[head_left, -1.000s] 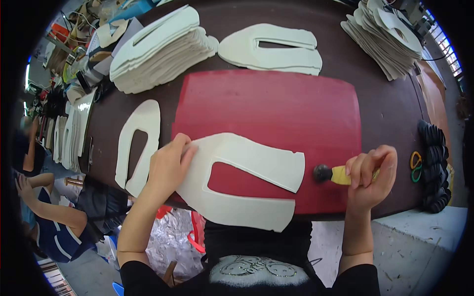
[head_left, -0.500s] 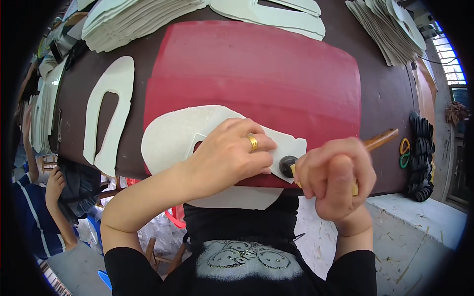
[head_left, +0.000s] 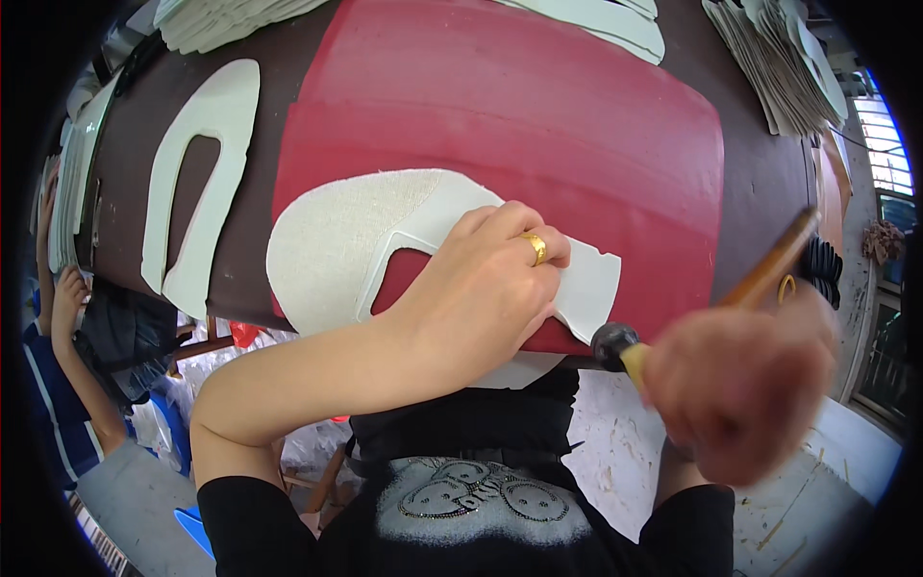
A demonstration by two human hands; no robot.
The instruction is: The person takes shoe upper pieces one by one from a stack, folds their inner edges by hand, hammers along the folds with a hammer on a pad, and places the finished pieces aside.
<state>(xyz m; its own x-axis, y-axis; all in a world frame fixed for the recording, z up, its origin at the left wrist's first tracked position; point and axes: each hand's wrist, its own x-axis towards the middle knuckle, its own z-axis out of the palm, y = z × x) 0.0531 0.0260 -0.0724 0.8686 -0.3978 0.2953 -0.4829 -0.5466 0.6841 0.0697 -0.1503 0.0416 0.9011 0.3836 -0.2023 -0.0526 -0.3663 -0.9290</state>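
My left hand (head_left: 486,288), with a gold ring on one finger, presses flat on a white U-shaped cut piece (head_left: 356,240) that lies on a red mat (head_left: 538,115). Part of the piece carries a rough, grainy coating. My right hand (head_left: 745,389) is blurred at the lower right and grips a wooden-handled brush (head_left: 760,279). The brush's dark round head (head_left: 612,341) sits just off the piece's right end, at the table's near edge.
Another white U-shaped piece (head_left: 197,173) lies on the dark brown table (head_left: 120,202) to the left. Stacks of cut pieces stand at the top left (head_left: 221,19) and top right (head_left: 779,67). A person in a striped blue shirt (head_left: 58,385) sits at the left.
The view has closed in on the table edge. My left hand has slid right along the white piece, and my right hand has swung the brush, now blurred, lower and further right.
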